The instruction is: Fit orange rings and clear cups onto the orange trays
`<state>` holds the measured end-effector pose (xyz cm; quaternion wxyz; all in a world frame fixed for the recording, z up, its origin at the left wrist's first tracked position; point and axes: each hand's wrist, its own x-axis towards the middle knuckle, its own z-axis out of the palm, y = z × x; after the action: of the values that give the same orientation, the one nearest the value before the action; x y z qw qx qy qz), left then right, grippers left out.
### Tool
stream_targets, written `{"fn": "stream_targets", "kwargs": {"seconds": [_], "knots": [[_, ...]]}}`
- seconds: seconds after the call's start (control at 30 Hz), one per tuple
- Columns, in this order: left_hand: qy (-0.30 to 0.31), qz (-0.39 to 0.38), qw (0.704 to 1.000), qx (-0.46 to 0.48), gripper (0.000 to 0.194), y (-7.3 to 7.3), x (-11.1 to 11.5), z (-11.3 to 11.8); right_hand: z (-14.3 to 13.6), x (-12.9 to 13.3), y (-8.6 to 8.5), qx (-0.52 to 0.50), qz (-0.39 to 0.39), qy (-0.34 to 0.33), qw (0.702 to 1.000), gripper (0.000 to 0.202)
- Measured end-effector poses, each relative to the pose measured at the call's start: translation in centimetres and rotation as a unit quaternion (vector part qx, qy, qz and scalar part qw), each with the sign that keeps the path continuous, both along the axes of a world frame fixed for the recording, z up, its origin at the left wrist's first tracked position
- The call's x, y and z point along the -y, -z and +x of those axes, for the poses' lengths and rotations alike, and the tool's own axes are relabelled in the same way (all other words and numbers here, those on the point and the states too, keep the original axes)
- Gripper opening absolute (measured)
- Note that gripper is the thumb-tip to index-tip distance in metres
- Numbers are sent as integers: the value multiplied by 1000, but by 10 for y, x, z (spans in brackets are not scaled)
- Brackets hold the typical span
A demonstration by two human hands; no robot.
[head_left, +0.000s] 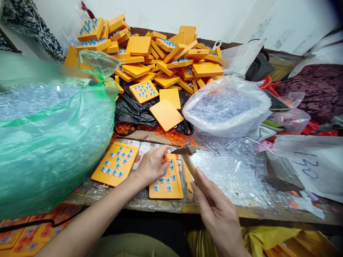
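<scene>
My right hand (217,210) grips the wooden handle of a small hammer (189,150), its metal head raised beside my left hand. My left hand (151,166) rests over the upper part of a yellow plastic panel (175,185) set with small blue-and-clear pieces. The fingers of that hand are bent together, and whatever they pinch is too small or hidden to make out. A bit of orange shows by the fingertips. Left of it lies a second yellow panel (115,164), also studded with rows of blue-and-clear pieces.
Many yellow panels (138,45) are heaped against the wall. A green bag (53,150) of clear parts bulges at the left. At the right stand an open white bag (227,107) and a loose pile of clear plastic pieces (227,167). Orange rings (175,136) lie behind my hands.
</scene>
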<state>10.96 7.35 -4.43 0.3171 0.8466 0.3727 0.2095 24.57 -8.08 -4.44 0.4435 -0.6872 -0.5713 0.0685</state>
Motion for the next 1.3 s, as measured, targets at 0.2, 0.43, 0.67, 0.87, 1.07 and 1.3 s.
{"fn": "stream_targets", "kwargs": {"seconds": [0.2, 0.43, 0.67, 0.87, 1.07, 1.3], "knots": [[-17, -47, 998, 48, 45, 1, -1, -2, 2, 1, 3, 78, -72, 11, 994, 42], [-27, -76, 996, 35, 61, -3, -3, -1, -2, 8, 3, 50, -79, 3, 996, 43], [-13, -75, 996, -53, 21, -13, -37, 11, 0, 3, 23, -209, -92, 108, 967, 48], [11, -20, 987, -162, 13, -18, -49, 42, 1, 1, 24, -398, -78, 134, 904, 77], [-44, 75, 976, -200, 35, -22, -60, 28, -2, 2, 20, -368, -85, 136, 916, 73], [-23, 89, 979, -181, 29, -14, -67, 13, 0, 2, 23, -308, -76, 133, 939, 65]]}}
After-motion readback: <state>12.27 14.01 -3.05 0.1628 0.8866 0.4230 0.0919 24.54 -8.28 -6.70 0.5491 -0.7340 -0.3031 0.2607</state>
